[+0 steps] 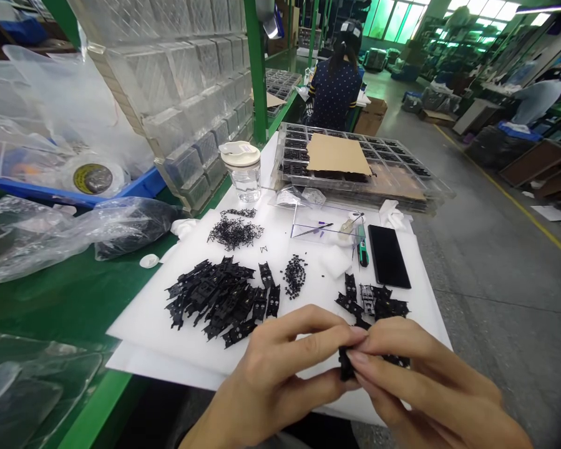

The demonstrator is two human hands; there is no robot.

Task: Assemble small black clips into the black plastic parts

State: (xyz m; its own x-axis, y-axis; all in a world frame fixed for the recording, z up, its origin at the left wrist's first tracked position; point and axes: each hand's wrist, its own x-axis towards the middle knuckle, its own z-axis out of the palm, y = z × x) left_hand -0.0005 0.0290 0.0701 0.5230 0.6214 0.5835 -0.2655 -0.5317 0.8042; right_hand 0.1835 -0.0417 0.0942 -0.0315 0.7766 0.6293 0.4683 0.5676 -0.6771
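My left hand [289, 368] and my right hand [420, 380] meet at the front right of the white foam sheet [135, 324]. Both are closed, their fingertips pinching one small black plastic part [346, 365] that is mostly covered by the fingers. Just beyond them lies a small group of similar black parts [390, 305], one of them greyish. To the left is a large heap of black plastic parts [214, 293]. Between these groups sits a little pile of tiny black pieces [294, 275], and behind the heap are thin black wire-like clips [236, 232].
A black phone [389, 255] and a green cutter [363, 252] lie at the right. Behind stand a lidded water jar [245, 178] and compartment trays [402, 165] topped with cardboard [337, 154]. Clear drawers [181, 81] rise at left. A person [335, 87] sits farther back.
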